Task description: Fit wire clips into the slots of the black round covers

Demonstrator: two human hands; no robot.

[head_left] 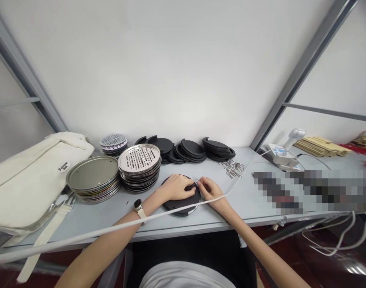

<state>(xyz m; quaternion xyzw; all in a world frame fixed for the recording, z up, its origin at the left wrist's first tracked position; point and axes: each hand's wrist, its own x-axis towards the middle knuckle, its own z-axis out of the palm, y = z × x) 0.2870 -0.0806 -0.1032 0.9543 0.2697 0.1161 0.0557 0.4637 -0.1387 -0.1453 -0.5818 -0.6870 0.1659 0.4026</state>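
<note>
A flat black round disc (pixel 177 206) lies on the table in front of me, with a thin shiny rim showing at its right edge. My left hand (pixel 180 187) rests on top of it, fingers curled and pressing it down. At the disc's upper right edge, my right hand (pixel 211 189) pinches a small metal wire hook (pixel 196 181). How far the hook is fixed to the disc cannot be made out. Beyond my hands lie more black discs (pixel 192 148) with notched raised rims. A loose heap of metal hooks (pixel 233 168) sits to their right.
Left of the disc stand stacked patterned metal plates (pixel 139 158) and stacked plain metal plates (pixel 93 174). Patterned round pieces (pixel 113 141) are behind them. A cream bag (pixel 33 176) lies far left. A white cable (pixel 168 215) crosses before me. A handheld scanner (pixel 293 138) stands right, near yellowish packets (pixel 322 146).
</note>
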